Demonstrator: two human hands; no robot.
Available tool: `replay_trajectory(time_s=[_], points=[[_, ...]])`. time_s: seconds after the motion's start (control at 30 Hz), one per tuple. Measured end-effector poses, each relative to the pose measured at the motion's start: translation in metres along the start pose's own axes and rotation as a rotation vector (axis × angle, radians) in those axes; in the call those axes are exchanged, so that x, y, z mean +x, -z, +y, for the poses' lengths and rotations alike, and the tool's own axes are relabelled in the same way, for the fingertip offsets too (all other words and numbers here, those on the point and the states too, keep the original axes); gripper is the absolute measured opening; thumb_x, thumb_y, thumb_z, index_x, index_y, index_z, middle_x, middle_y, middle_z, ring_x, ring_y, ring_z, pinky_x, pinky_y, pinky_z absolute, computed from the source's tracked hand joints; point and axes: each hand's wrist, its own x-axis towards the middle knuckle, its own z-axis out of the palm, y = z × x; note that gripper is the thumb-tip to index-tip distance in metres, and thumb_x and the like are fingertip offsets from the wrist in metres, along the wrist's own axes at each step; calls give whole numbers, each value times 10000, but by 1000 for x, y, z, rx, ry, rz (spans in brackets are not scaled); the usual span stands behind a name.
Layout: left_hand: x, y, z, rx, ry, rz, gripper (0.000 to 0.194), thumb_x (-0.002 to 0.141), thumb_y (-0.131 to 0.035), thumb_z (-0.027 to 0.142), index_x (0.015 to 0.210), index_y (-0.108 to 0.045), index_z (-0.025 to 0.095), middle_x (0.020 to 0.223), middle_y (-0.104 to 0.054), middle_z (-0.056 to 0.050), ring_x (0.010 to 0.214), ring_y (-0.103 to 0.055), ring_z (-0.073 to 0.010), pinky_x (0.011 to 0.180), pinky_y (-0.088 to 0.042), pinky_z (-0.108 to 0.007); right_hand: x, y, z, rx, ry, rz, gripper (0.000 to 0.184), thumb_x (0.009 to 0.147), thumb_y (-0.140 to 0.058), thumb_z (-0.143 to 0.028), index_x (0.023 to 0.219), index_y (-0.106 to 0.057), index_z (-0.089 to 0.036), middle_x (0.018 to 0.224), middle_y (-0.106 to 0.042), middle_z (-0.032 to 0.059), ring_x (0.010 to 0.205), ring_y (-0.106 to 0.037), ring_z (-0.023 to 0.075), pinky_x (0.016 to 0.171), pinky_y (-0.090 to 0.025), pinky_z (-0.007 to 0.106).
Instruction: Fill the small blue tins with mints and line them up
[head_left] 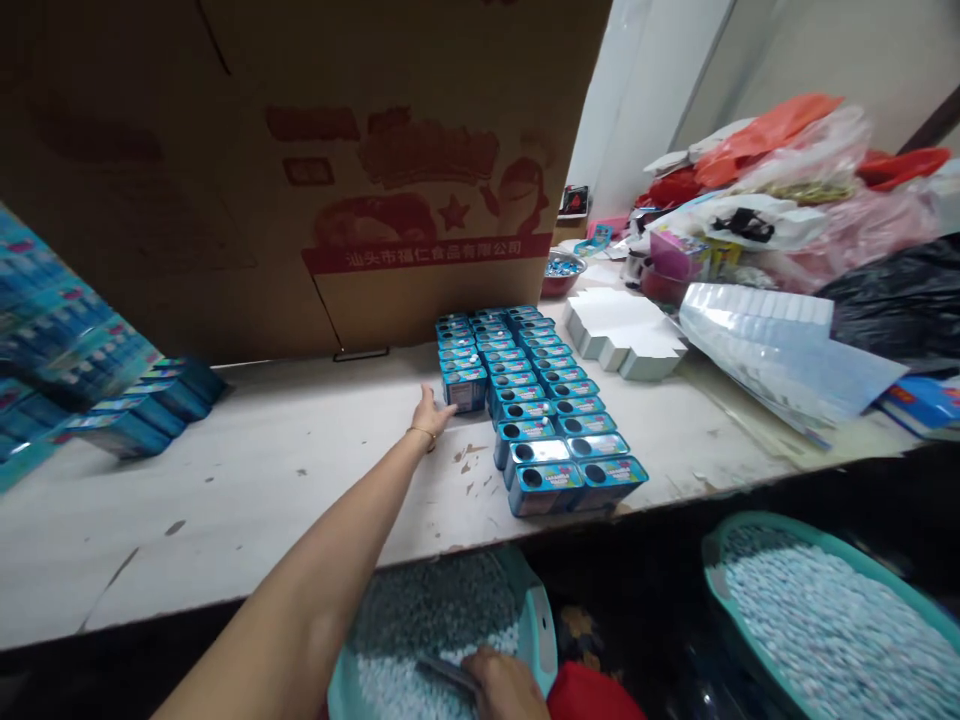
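Mid-frame, the left hand [430,413], thumb and fingers parted, meets a blue rectangular tin [466,390], best nudged squarely; bottom centre, the right hand [507,684] grips a flat grey tool [448,673].

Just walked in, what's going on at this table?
A person's left hand reaches to the front blue tin of the shortest of three rows on the white table; whether it grips the tin is unclear. Their right hand holds a grey tool over a teal basin of small pale pieces, below the table edge.
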Motion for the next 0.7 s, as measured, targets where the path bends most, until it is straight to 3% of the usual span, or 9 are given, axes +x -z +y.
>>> replay_trajectory(time_s=[0.07, 0.17, 0.27, 0.33, 0.4, 0.47, 0.57, 0.63, 0.7], points=[[-27, 26, -14, -95, -43, -38, 900, 607, -648, 247, 1318, -101, 172, 1332, -282, -194, 1155, -392, -277, 873, -399, -374, 0, 3, -3, 32, -11, 69, 469, 701, -342, -121, 1068, -555, -322, 1034, -603, 31, 972, -533, 191, 799, -364, 271], [-90, 94, -47, -204, -66, 29, 751, 644, -614, 274, 1283, -230, 184, 1309, -329, -176, 1072, -481, -258, 845, -430, -381, 3, 9, -8, 71, -13, 58, 450, 673, -336, -105, 1010, -596, -250, 970, -617, 51, 928, -551, 177, 765, -382, 247], [-173, 193, -87, -137, -71, 321, 625, 653, -592, 284, 1214, -351, 154, 1227, -430, -154, 964, -553, -208, 828, -451, -364, 10, 5, -11, 126, 93, -24, 379, 629, -346, -110, 858, -644, -159, 895, -634, 80, 896, -552, 171, 776, -380, 232], [-238, 269, -114, 18, -24, 573, 577, 668, -565, 283, 1193, -371, 143, 1170, -479, -141, 929, -565, -181, 817, -457, -338, 16, -6, -11, 173, 137, 12, 364, 653, -342, -179, 881, -622, -134, 910, -627, 94, 892, -548, 180, 799, -380, 250], [-311, 341, -140, 267, 137, 748, 532, 693, -525, 296, 1177, -381, 128, 1119, -514, -134, 912, -567, -169, 807, -456, -323, 21, -17, -9, 181, 115, 61, 384, 678, -333, -260, 933, -588, -129, 913, -622, 104, 864, -556, 192, 788, -394, 274], [-386, 395, -161, 505, 370, 761, 470, 687, -518, 330, 1096, -454, 108, 1039, -559, -130, 902, -566, -188, 803, -448, -341, 23, -24, -5, 145, 55, 67, 407, 671, -340, -315, 948, -574, -130, 862, -628, 110, 792, -571, 207, 730, -417, 291], [-477, 425, -186, 575, 552, 637, 404, 537, -647, 361, 854, -580, 120, 853, -624, -106, 854, -573, -245, 789, -434, -394, 21, -24, 1, 102, -34, 56, 397, 645, -358, -349, 897, -592, -151, 761, -638, 97, 707, -578, 220, 657, -428, 300], [-512, 417, -199, 551, 570, 569, 465, 390, -730, 311, 804, -596, 146, 859, -631, -102, 898, -553, -278, 818, -409, -413, 19, -21, 1, 111, -59, 31, 355, 609, -390, -344, 831, -607, -174, 720, -642, 77, 691, -579, 221, 643, -428, 298], [-527, 400, -210, 556, 547, 525, 568, 331, -753, 252, 869, -591, 174, 1019, -590, -119, 1043, -469, -305, 899, -332, -441, 16, -21, -2, 137, -46, 6, 312, 571, -423, -330, 776, -611, -188, 712, -643, 63, 698, -579, 218, 645, -427, 290]])
